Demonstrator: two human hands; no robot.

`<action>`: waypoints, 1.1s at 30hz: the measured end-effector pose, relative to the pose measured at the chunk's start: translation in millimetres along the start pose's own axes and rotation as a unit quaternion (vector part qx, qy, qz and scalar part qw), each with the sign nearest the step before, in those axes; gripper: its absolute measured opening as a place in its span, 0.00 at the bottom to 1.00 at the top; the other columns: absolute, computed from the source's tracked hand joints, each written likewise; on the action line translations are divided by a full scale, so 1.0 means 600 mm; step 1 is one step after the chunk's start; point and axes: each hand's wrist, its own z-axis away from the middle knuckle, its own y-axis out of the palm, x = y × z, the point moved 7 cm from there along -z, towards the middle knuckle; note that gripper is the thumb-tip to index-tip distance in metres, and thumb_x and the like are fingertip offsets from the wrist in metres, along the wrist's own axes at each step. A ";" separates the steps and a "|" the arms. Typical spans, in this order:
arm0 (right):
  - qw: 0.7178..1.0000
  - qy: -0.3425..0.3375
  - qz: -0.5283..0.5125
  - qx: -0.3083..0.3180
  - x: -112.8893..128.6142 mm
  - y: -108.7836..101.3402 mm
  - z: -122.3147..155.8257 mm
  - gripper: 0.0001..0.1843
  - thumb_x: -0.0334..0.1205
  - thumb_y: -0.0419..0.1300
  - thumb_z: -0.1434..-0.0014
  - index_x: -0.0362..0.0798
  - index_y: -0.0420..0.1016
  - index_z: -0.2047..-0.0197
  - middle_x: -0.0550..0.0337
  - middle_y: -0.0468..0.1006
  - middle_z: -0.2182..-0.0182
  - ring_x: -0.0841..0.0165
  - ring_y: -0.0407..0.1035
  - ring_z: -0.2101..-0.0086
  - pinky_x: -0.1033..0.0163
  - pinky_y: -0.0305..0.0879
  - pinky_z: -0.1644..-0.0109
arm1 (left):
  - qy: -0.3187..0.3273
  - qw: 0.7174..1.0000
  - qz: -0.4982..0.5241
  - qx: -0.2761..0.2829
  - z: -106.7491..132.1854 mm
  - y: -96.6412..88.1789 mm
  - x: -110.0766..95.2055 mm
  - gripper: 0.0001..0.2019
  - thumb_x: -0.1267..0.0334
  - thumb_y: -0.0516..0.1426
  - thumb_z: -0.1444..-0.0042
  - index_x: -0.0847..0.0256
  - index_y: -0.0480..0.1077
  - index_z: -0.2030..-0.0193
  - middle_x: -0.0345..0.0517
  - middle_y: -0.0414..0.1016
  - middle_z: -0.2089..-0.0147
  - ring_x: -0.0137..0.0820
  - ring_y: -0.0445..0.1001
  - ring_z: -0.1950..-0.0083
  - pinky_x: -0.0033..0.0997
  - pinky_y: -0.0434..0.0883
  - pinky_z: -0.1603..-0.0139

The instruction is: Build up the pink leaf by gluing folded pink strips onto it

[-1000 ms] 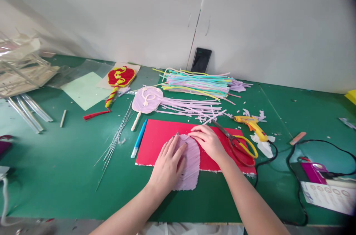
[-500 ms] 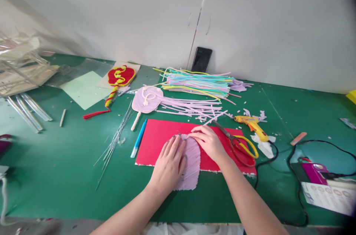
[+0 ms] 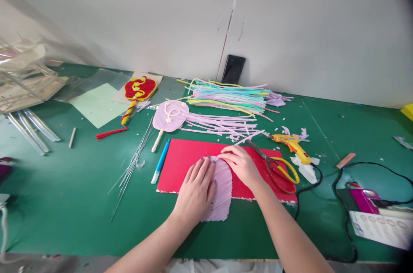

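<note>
A lilac panel covered in pipe cleaners (image 3: 222, 191), rounded at the top, lies partly on a red sheet (image 3: 190, 152) and partly on the green table. Across its left side my left hand (image 3: 198, 184) rests flat, fingers stretched out. My right hand (image 3: 240, 163) is at the panel's top edge, thumb and fingers pinched together; what lies between the fingertips is too small to make out. Just behind its knuckles, a lilac pipe cleaner (image 3: 250, 137) slants up to the right. Scissors (image 3: 274, 167) with yellow and red handles lie right of this hand.
Behind lie a lilac fan (image 3: 171, 116), loose lilac stems (image 3: 222, 124), a pastel pipe cleaner bundle (image 3: 229, 96) and a phone (image 3: 234, 69). At right is a yellow glue gun (image 3: 293, 146) with a black cord. Left are a blue pen (image 3: 161, 161), wires (image 3: 132, 163) and a red-yellow fan (image 3: 140, 88).
Both hands stay at nearly the same place on the lilac panel. The view has shifted very slightly; nothing else visibly differs.
</note>
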 end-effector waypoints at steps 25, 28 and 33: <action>0.998 0.038 -0.050 -0.020 -0.002 -0.006 -0.001 0.09 0.36 0.55 0.38 0.53 0.76 0.60 0.57 0.75 0.60 0.65 0.69 0.57 0.57 0.68 0.49 | -0.013 0.997 0.070 -0.013 0.001 -0.008 0.007 0.21 0.66 0.48 0.39 0.63 0.61 0.39 0.53 0.60 0.35 0.41 0.58 0.34 0.47 0.62 0.37; 0.997 0.044 -0.040 -0.040 0.002 -0.026 0.004 0.10 0.36 0.54 0.38 0.53 0.76 0.59 0.57 0.75 0.60 0.65 0.69 0.56 0.56 0.67 0.49 | -0.042 0.990 0.134 -0.034 0.001 -0.020 0.021 0.17 0.66 0.48 0.38 0.61 0.64 0.43 0.52 0.62 0.37 0.37 0.60 0.35 0.41 0.63 0.37; 0.991 0.078 0.021 -0.111 -0.011 -0.076 0.024 0.09 0.36 0.55 0.39 0.53 0.76 0.60 0.56 0.75 0.62 0.64 0.70 0.58 0.55 0.67 0.50 | -0.131 0.972 0.190 -0.047 -0.004 -0.034 0.062 0.15 0.63 0.49 0.38 0.58 0.66 0.46 0.49 0.67 0.42 0.36 0.67 0.41 0.39 0.67 0.41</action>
